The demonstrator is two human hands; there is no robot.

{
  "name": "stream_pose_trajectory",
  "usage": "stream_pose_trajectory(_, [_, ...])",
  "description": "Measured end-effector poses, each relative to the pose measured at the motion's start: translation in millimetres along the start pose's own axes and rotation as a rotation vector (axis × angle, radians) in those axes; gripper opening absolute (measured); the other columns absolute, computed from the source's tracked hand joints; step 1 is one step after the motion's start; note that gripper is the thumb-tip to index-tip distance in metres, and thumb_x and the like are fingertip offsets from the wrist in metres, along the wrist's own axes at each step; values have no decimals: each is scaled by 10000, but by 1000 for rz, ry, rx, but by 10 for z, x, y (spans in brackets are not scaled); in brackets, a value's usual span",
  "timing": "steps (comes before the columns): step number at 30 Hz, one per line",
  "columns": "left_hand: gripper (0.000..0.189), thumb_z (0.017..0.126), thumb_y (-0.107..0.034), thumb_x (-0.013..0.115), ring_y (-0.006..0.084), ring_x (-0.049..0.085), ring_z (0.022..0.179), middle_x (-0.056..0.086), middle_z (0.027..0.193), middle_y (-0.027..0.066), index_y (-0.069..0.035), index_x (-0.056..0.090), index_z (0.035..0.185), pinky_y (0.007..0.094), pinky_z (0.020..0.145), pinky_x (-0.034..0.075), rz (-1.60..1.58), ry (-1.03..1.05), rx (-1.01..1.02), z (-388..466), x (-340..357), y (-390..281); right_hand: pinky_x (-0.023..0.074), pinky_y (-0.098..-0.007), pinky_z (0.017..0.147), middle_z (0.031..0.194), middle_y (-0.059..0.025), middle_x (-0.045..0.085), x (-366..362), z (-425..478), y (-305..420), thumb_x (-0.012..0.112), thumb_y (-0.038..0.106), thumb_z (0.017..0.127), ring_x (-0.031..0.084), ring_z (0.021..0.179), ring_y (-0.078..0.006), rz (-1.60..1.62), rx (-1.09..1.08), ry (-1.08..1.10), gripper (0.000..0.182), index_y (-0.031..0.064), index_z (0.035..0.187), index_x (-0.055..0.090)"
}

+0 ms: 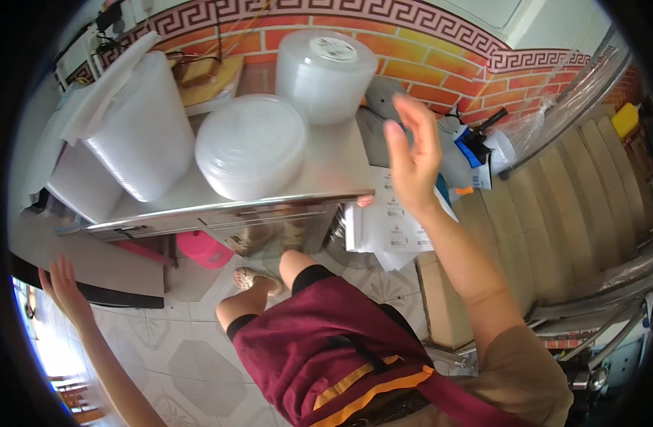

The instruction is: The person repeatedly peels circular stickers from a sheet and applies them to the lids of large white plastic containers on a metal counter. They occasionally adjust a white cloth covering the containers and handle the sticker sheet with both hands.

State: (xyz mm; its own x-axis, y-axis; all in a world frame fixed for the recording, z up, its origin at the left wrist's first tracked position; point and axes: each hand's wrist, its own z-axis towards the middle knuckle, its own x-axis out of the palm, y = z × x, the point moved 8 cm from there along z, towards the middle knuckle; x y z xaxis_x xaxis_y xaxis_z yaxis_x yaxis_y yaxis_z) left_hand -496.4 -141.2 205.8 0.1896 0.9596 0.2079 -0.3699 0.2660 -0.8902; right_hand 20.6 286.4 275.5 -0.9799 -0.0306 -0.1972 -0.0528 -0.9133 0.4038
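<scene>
My left hand (66, 288) is raised at the far left with its fingers apart, below the left end of a metal-edged counter (332, 171). Beyond the counter's right end, my right hand (414, 152) hangs in the air, empty, thumb and fingers parted. It is in front of sheets of printed labels (396, 224) and a grey plush toy (377, 101). On the counter stand a stack of round clear plastic lids (251, 144), a taller wrapped round stack (326, 74) bearing a label, and a tall stack of translucent plastic containers (145, 128).
Stacked cardboard (561, 208) fills the right side, with plastic wrap above it. A pink plastic stool (206, 248) is under the counter. A yellow board (211, 80) lies near the brick-patterned wall. A dark-edged white surface (102, 267) lies at the left. The floor is tiled.
</scene>
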Motion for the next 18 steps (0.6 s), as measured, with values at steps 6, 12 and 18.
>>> stream_pose_trajectory(6, [527,919,-257,503,329,467,1176,399,1352,169,-101,261,1361,411,986,360,98,-92,-492,-2410,-134,679,257,-491,1033,1378,-260,314,-739,-2786,-1311,658,290,798,293,1287,-404,-508,493,979,684,32,1341,333])
stream_pose_trajectory(12, [458,907,-152,499,215,558,969,495,1250,122,-118,314,1324,322,834,436,-81,51,-774,-3701,677,829,251,-532,1018,1251,-191,488,-789,-3179,-1281,633,247,811,419,1216,-317,-717,220,908,482,8,1203,483])
stream_pose_trajectory(18, [433,900,-142,510,192,589,900,525,1199,141,-85,358,1301,300,789,471,-129,272,-838,-4069,1319,828,453,-443,870,1031,-145,616,-881,-3080,-1330,605,96,796,586,997,-270,-567,-26,797,220,1,991,570])
